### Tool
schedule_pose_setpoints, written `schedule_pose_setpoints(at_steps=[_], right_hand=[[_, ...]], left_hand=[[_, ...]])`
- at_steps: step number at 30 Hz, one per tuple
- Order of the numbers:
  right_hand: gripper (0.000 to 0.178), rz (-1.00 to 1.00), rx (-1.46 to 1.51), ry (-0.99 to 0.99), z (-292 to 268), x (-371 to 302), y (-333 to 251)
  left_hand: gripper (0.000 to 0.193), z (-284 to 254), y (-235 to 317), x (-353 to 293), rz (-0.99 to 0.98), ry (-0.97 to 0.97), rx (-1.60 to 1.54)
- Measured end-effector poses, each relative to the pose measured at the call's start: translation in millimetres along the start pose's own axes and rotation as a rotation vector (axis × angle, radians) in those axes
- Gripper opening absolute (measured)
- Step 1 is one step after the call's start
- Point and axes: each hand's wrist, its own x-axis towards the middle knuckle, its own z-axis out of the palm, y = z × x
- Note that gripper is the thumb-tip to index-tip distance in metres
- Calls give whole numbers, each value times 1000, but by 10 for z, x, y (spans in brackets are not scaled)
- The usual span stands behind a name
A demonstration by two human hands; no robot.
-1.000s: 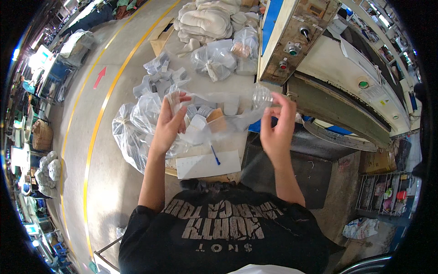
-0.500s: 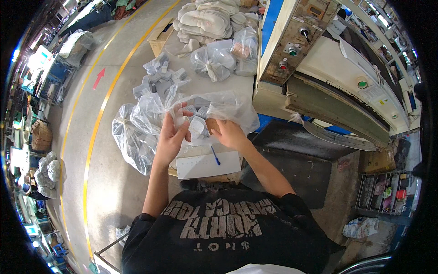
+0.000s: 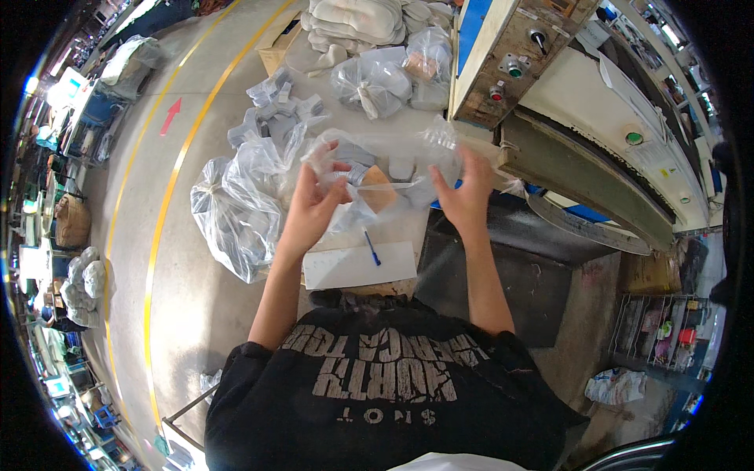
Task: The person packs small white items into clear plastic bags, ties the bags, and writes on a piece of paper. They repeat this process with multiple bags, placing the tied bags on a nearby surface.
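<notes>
A clear plastic bag (image 3: pixel 408 141) lies across the near part of the table, its mouth spread between my hands. Inside it are grey bundled pieces (image 3: pixel 357 161) and a flat orange-brown piece (image 3: pixel 378 191). My left hand (image 3: pixel 318 196) grips the bag's left edge with curled fingers, the thumb apart. At the other side my right hand (image 3: pixel 469 188) has hold of the right edge; its fingertips are partly hidden by the film. Just below the bag, a blue pen (image 3: pixel 372 248) rests on a white sheet (image 3: pixel 360 267).
A filled, knotted clear bag (image 3: pixel 236 216) sits to the left, with grey bundles (image 3: pixel 275 110) beyond it. Farther back are a tied bag (image 3: pixel 369 85) and stacked pale insole-shaped pieces (image 3: pixel 357 22). A machine with buttons (image 3: pixel 514 69) stands close on the right.
My right hand has come out of the bag's middle and moved right to its edge. The bag is spread wider, and the orange-brown piece shows more. My left hand has shifted slightly right.
</notes>
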Motion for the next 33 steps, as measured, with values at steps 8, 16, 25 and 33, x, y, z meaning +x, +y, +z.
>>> schedule_pose_setpoints(at_steps=[8, 16, 25, 33], right_hand=[[55, -243, 518, -316, 325, -335, -237], [34, 12, 638, -452, 701, -360, 149], [53, -251, 553, -681, 924, -525, 147], [45, -65, 638, -797, 714, -382, 131]], left_hand=[[35, 451, -65, 66, 182, -53, 611], [19, 474, 177, -60, 297, 128, 906], [28, 711, -276, 283, 519, -227, 1144], [45, 559, -211, 356, 412, -262, 924]])
